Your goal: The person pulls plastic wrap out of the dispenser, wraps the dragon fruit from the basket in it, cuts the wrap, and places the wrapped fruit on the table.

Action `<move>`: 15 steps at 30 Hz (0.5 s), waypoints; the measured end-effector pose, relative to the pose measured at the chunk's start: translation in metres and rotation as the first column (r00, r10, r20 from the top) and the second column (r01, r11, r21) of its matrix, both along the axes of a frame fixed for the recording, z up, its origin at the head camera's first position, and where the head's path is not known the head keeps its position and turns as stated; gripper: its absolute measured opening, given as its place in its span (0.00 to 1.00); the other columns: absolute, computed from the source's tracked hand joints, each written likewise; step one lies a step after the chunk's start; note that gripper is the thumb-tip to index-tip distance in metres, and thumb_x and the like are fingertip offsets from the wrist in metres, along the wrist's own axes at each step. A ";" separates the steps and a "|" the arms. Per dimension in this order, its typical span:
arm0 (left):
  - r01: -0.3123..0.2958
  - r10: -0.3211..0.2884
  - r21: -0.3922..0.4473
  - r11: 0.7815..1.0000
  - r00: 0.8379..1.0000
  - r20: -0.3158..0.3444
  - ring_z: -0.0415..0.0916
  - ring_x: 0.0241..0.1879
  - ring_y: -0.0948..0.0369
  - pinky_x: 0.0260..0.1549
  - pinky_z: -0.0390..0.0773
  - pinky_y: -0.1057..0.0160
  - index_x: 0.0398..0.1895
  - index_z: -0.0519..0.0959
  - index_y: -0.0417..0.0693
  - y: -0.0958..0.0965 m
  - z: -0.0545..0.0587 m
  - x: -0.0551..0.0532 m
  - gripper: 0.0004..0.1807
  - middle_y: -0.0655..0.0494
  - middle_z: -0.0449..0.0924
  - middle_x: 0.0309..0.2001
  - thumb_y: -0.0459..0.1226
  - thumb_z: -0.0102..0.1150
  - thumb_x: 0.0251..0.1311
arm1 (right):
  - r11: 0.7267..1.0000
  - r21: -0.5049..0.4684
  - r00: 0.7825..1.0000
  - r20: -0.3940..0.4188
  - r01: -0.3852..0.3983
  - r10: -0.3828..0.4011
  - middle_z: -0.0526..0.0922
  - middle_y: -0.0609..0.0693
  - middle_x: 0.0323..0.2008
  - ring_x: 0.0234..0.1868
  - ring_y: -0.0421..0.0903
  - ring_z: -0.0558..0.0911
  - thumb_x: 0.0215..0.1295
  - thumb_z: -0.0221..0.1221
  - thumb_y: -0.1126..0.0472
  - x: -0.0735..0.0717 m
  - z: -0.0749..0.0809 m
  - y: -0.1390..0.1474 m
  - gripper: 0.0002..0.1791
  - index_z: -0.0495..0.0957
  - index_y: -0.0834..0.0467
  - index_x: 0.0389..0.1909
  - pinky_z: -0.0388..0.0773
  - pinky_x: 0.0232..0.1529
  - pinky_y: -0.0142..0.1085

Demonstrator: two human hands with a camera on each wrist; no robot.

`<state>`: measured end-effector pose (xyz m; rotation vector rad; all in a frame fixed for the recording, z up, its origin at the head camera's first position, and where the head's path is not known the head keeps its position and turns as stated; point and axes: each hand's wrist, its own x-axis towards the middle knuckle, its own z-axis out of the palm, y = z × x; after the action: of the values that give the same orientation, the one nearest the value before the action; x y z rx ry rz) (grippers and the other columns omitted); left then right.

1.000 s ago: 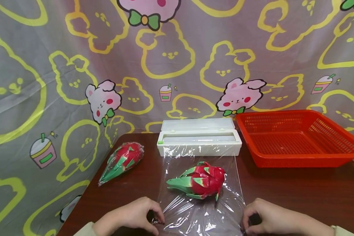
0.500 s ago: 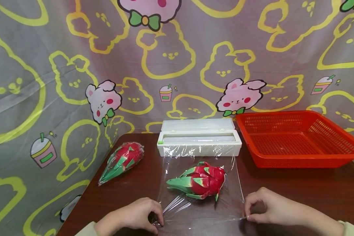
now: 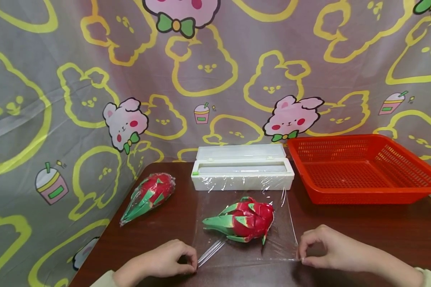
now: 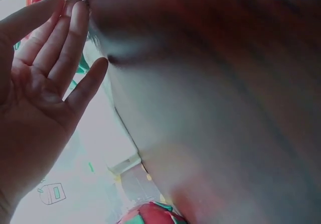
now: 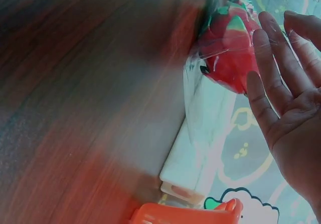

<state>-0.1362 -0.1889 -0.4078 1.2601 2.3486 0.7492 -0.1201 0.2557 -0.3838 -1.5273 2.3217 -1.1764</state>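
A sheet of clear cling film point(image 3: 276, 247) stretches from the white cling film box point(image 3: 242, 182) toward me on the brown table. On it lies a red and green dragon fruit point(image 3: 253, 221), its green tip pointing left. My left hand point(image 3: 167, 259) pinches the film's near left corner, where the film gathers into a crease. At the near right corner my right hand point(image 3: 327, 248) pinches the film between thumb and fingertips. In the right wrist view, film crosses in front of the dragon fruit point(image 5: 231, 58) beside my right hand point(image 5: 291, 91).
Another dragon fruit point(image 3: 153, 193), wrapped in film, lies at the table's left edge. A red plastic basket point(image 3: 373, 196) stands at the back right. The box's clear lid point(image 3: 240, 151) is raised. A patterned curtain point(image 3: 215, 87) hangs behind the table.
My right hand has moved away from me and slightly right with its corner. The film's near part has gone from crumpled to flatter, and its near edge lies farther from me. The dragon fruit stays put.
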 end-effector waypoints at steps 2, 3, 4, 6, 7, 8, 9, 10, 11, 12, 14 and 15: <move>-0.014 0.014 0.002 1.000 0.999 0.034 0.70 0.29 0.77 0.31 0.75 0.72 0.31 0.81 0.57 -0.001 0.000 0.000 0.03 0.77 0.75 0.28 0.40 0.62 0.64 | 1.000 0.010 1.000 -0.008 0.013 -0.013 0.83 0.39 0.33 0.36 0.35 0.80 0.58 0.67 0.69 0.000 0.002 0.000 0.13 0.80 0.47 0.36 0.78 0.37 0.34; -0.019 0.018 0.006 1.000 0.999 0.043 0.70 0.29 0.77 0.32 0.75 0.72 0.31 0.81 0.57 -0.001 0.001 0.001 0.03 0.77 0.75 0.28 0.40 0.62 0.64 | 1.000 0.013 1.000 -0.010 0.020 -0.020 0.83 0.38 0.33 0.36 0.34 0.80 0.58 0.67 0.69 0.000 0.004 0.000 0.13 0.80 0.46 0.36 0.78 0.37 0.34; -0.022 0.021 0.011 1.000 0.999 0.046 0.70 0.29 0.77 0.32 0.75 0.71 0.31 0.81 0.57 -0.001 0.001 0.002 0.03 0.77 0.76 0.28 0.40 0.62 0.64 | 1.000 0.013 1.000 -0.020 0.020 -0.020 0.83 0.38 0.33 0.36 0.34 0.79 0.59 0.67 0.68 0.000 0.005 0.000 0.13 0.80 0.46 0.36 0.78 0.37 0.34; -0.028 0.026 0.028 0.999 0.998 0.056 0.70 0.30 0.76 0.32 0.76 0.71 0.31 0.82 0.57 -0.001 0.003 0.003 0.03 0.76 0.76 0.29 0.40 0.62 0.64 | 1.000 0.009 0.999 -0.033 0.024 -0.024 0.83 0.38 0.34 0.36 0.34 0.79 0.59 0.67 0.68 -0.001 0.007 0.000 0.14 0.80 0.45 0.37 0.78 0.36 0.34; -0.034 0.031 0.037 0.999 0.997 0.066 0.70 0.30 0.76 0.33 0.76 0.70 0.31 0.82 0.57 -0.002 0.005 0.003 0.03 0.76 0.76 0.29 0.40 0.62 0.64 | 1.000 0.007 0.999 -0.029 0.028 -0.027 0.84 0.39 0.34 0.36 0.34 0.79 0.59 0.67 0.68 -0.001 0.008 0.000 0.14 0.80 0.44 0.37 0.78 0.36 0.34; -0.036 0.033 0.046 0.998 0.997 0.063 0.71 0.31 0.76 0.33 0.76 0.70 0.32 0.82 0.57 -0.002 0.006 0.003 0.03 0.77 0.77 0.29 0.40 0.62 0.64 | 1.000 0.005 0.999 -0.024 0.031 -0.031 0.84 0.39 0.34 0.36 0.34 0.79 0.59 0.67 0.68 -0.001 0.010 0.001 0.14 0.80 0.44 0.38 0.78 0.35 0.34; -0.038 0.036 0.053 0.998 0.998 0.055 0.71 0.31 0.76 0.34 0.76 0.70 0.32 0.82 0.57 -0.003 0.008 0.003 0.03 0.77 0.77 0.29 0.40 0.62 0.64 | 0.999 0.002 0.999 -0.026 0.034 -0.034 0.84 0.39 0.35 0.36 0.35 0.80 0.58 0.67 0.68 -0.001 0.011 0.001 0.15 0.80 0.44 0.38 0.78 0.35 0.34; -0.041 0.038 0.061 0.997 0.998 0.050 0.72 0.31 0.76 0.34 0.77 0.69 0.32 0.83 0.57 -0.004 0.011 0.004 0.03 0.77 0.78 0.30 0.40 0.62 0.64 | 0.999 0.002 0.999 -0.029 0.039 -0.039 0.84 0.39 0.35 0.36 0.35 0.80 0.58 0.67 0.68 -0.001 0.013 0.002 0.15 0.80 0.44 0.38 0.79 0.36 0.34; -0.045 0.042 0.068 0.997 0.998 0.048 0.72 0.31 0.76 0.34 0.77 0.69 0.32 0.83 0.57 -0.004 0.013 0.004 0.03 0.77 0.78 0.30 0.40 0.62 0.64 | 0.999 0.005 0.998 -0.024 0.052 -0.052 0.84 0.39 0.36 0.37 0.36 0.80 0.58 0.67 0.68 -0.001 0.014 0.002 0.16 0.80 0.43 0.38 0.79 0.37 0.35; -0.052 0.048 0.073 0.996 0.998 0.046 0.72 0.31 0.76 0.34 0.77 0.68 0.33 0.83 0.57 -0.005 0.016 0.004 0.03 0.77 0.78 0.30 0.40 0.62 0.64 | 0.998 0.007 0.998 -0.027 0.061 -0.061 0.84 0.39 0.36 0.37 0.36 0.80 0.58 0.67 0.67 -0.002 0.016 0.003 0.15 0.80 0.42 0.38 0.79 0.37 0.35; -0.056 0.055 0.080 0.995 0.998 0.013 0.71 0.30 0.75 0.34 0.77 0.68 0.33 0.83 0.56 -0.006 0.022 0.004 0.03 0.76 0.79 0.30 0.41 0.62 0.64 | 0.997 0.011 0.996 -0.036 0.082 -0.082 0.84 0.38 0.37 0.37 0.36 0.80 0.59 0.67 0.66 -0.002 0.019 0.003 0.15 0.80 0.42 0.39 0.80 0.38 0.36; -0.062 0.062 0.083 0.995 0.998 0.011 0.71 0.29 0.75 0.33 0.77 0.68 0.33 0.83 0.56 -0.006 0.025 0.004 0.03 0.76 0.79 0.30 0.41 0.62 0.64 | 0.995 0.015 0.995 -0.041 0.094 -0.093 0.84 0.38 0.37 0.37 0.36 0.80 0.59 0.68 0.65 -0.003 0.021 0.003 0.14 0.80 0.41 0.39 0.80 0.38 0.36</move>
<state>-0.1318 -0.1949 -0.3825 1.2195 2.3816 0.8787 -0.1230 0.2589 -0.3626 -1.4653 2.4475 -1.1542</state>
